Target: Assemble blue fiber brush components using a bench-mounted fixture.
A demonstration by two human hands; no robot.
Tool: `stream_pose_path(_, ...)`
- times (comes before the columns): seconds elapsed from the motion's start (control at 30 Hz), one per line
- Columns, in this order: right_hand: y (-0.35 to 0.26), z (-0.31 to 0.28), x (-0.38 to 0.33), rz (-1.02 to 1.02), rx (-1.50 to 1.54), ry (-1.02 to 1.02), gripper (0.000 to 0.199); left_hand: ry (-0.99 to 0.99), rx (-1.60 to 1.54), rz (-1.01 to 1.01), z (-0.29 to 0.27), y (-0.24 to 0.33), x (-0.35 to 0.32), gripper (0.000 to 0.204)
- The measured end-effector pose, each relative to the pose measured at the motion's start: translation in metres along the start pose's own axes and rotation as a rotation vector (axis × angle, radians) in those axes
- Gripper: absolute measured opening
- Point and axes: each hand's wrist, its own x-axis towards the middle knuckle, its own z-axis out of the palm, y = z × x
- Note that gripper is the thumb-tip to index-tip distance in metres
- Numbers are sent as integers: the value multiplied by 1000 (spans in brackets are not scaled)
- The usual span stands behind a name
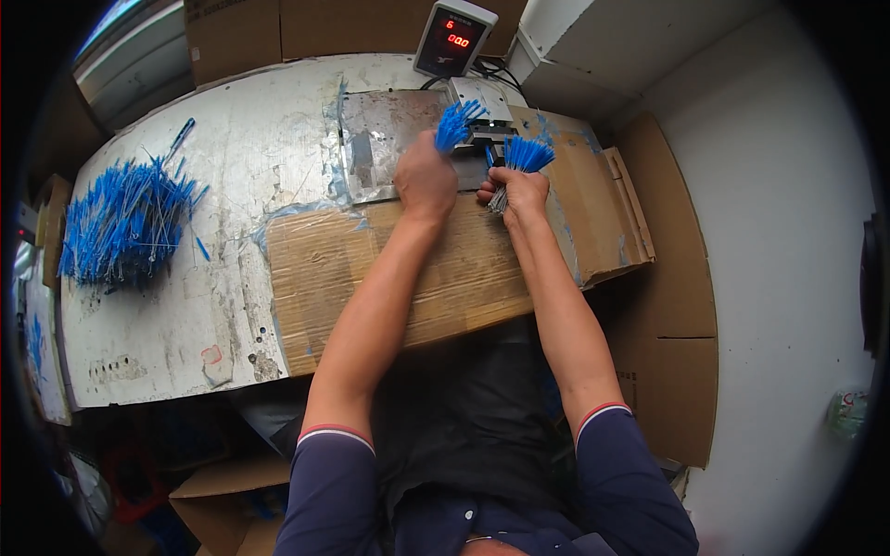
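My left hand [427, 178] is closed around a bundle of thin blue-ended strands [458, 124], whose blue tips fan out above the fist. Close by on the right, my right hand [525, 192] grips a second bundle [529, 155], blue ends up and pale, wire-like ends poking out below the fingers. Between the two hands is a small dark fixture [489, 136] with a pale housing behind it. A single blue piece appears upright at the fixture, beside my right fingers. What the strands are exactly is too small to tell.
A large heap of similar blue strands [130, 222] lies on the worn white table [232, 167] at left, with a blue pen-like tool [181, 136] behind it. A display box [454, 39] with red digits stands at the back. Cardboard [445, 278] covers the front edge; a wall [788, 232] rises at right.
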Motion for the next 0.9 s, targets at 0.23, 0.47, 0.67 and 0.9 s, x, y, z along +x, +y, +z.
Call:
stream_pose_path(0.23, -1, 0, 1, 21, 15, -5, 7, -13, 15, -8, 0, -3, 0, 19)
stream_pose_path(0.47, -2, -1, 7, 37, 13, 4, 5, -13, 17, -7, 1, -1, 0, 18)
stream_pose_path(0.67, -3, -3, 8, 78, 86, -25, 5, 15, -7, 70, 3, -6, 1, 18)
stream_pose_path(0.9, 1, -14, 9, 164, 307, -85, 9, -111, 78, 132, -1, 0, -3, 12)
